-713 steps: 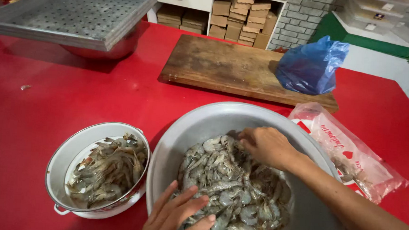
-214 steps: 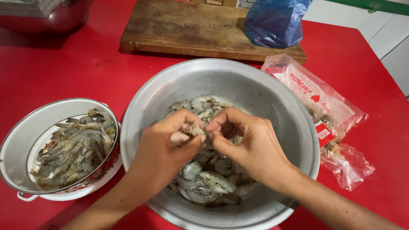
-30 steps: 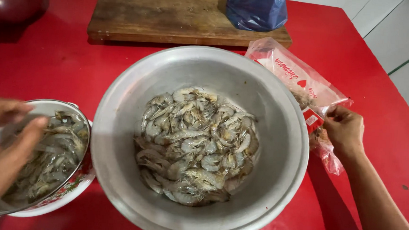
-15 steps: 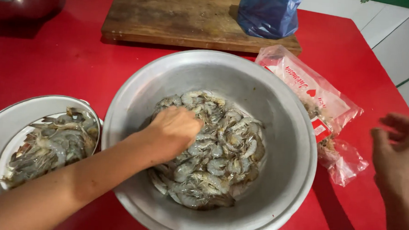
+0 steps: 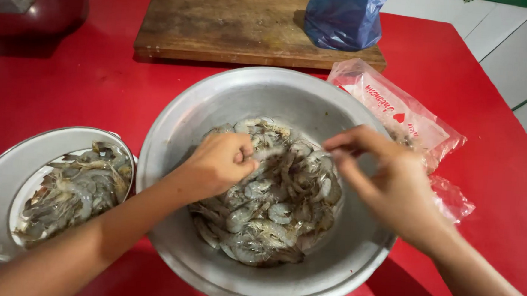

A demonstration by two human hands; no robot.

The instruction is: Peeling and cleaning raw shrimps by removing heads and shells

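Left hand (image 5: 219, 164) pinches a shrimp (image 5: 267, 155) over the basin (image 5: 218, 103), right hand (image 5: 388, 184) just beside, fingertips pressed together; smaller bowl (image 5: 3, 176) left of both.

Both forearms are bare from where they enter, at seven o'clock and five o'clock, down to the wrists; no sleeve edge shows. The left hand (image 5: 217, 163) and right hand (image 5: 393, 188) are bare as well: no gloves, rings, watch or bands visible on either.
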